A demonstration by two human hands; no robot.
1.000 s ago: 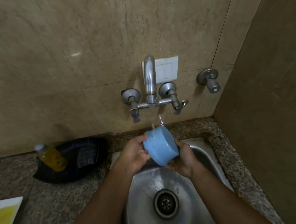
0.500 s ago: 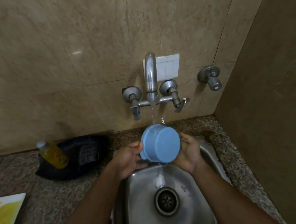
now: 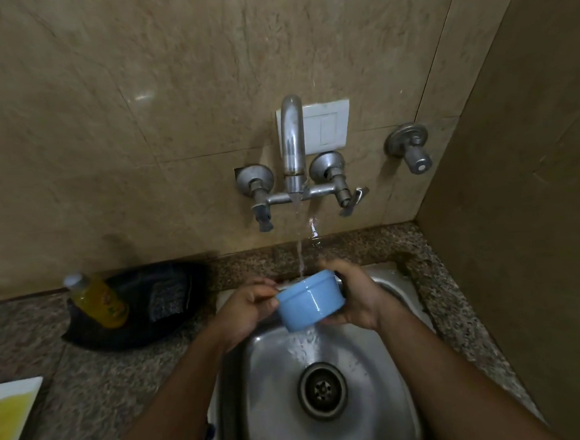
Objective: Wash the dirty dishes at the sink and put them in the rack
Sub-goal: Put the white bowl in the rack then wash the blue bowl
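- Surface. We see a speckled granite bench (image 3: pixel 87 388) set against beige marble-look wall tiles (image 3: pixel 138 127), with a second tiled wall closing the corner on the right. A stainless steel sink (image 3: pixel 390 401) is sunk into the bench; its round drain (image 3: pixel 323 390) lies near the middle of the basin.
- Fittings. A wall-mounted chrome tap (image 3: pixel 292 144) with two valve handles runs a thin stream of water (image 3: pixel 299 250); behind its spout we note a white switch plate (image 3: pixel 326 128), and to the right a separate valve (image 3: pixel 410 147).
- Bench items. A black tray (image 3: pixel 172 327) holds a tilted bottle of yellow liquid (image 3: pixel 97 300) and a dark scouring pad (image 3: pixel 167 299); a white plate with yellow residue (image 3: pixel 7 418) lies at the left edge.
- Change. Compared with half a second earlier, we find the blue bowl (image 3: pixel 309 301) turned from base-toward-camera to nearly upright, its mouth now under the stream; water spills from its lower edge into the basin.
- Pose. The bowl is held above the back of the sink, clear of the basin. The left hand (image 3: pixel 246 308) holds its left rim, fingers curled, thumb on the wall. The right hand (image 3: pixel 359 294) cups the right side, its grip wrapped around the wall, fingers reaching over the far rim. Both forearms rise from the lower frame.
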